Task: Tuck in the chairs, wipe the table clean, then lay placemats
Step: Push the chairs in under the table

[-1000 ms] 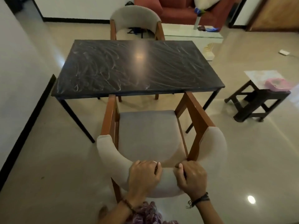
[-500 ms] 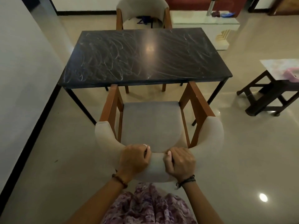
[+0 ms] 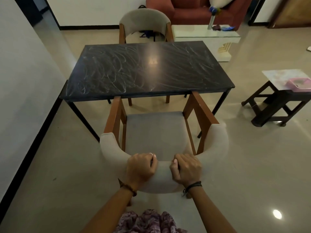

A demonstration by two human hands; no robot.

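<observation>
A wooden chair with a grey seat (image 3: 154, 132) and a curved beige backrest stands in front of me, its armrest tips just under the near edge of the black table (image 3: 117, 78). My left hand (image 3: 141, 167) and my right hand (image 3: 186, 168) both grip the top of the backrest, side by side. White smear marks cover the tabletop. A second chair (image 3: 144, 19) stands at the table's far side, pulled back from it. On a dark stool at the right lies a pale placemat (image 3: 282, 76) with a pink item (image 3: 299, 82) on it.
A white wall with a black skirting runs close along the left (image 3: 25, 98). The dark wooden stool (image 3: 276, 105) stands on the floor to the right. A white low table (image 3: 207, 35) and a red sofa (image 3: 190, 10) are beyond the far chair.
The near chair has slid forward towards the table, so its armrest tips now reach under the table's edge. My arms are stretched further out; both hands keep their grip.
</observation>
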